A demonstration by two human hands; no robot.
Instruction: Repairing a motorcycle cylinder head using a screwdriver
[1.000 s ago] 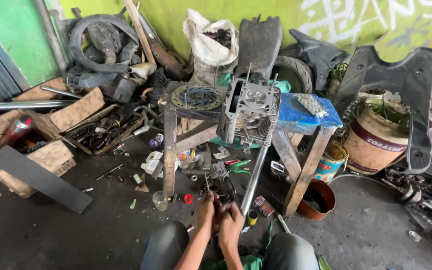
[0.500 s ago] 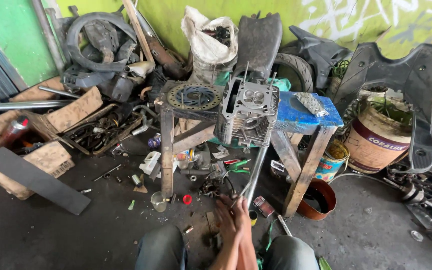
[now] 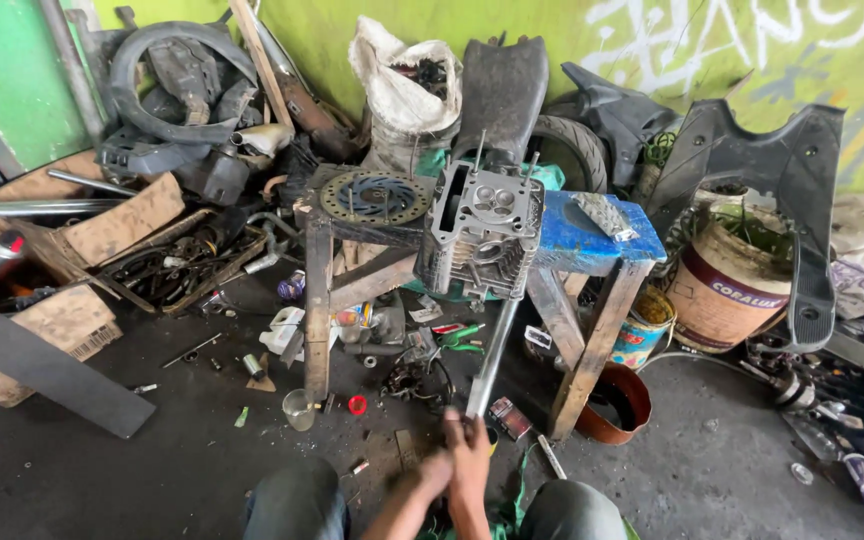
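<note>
Bare steel tube, long, rigid, probably light but slick with grime; slants from the cylinder head down to lower centre of frame. Both hands meet at its lower end, blurred; grip cannot be told. Best held low.

The wooden stool stands at frame centre. On its top, the brake disc lies at 9 o'clock and the cylinder head at the middle. A metal tube leans from beneath the cylinder head down toward 6 o'clock, where both hands meet at its lower end, between the person's knees. Behind the stool, at 12 o'clock, a sack rests against the wall. A paint bucket sits at 3 o'clock. Cardboard boxes lie at 9 o'clock.
</note>
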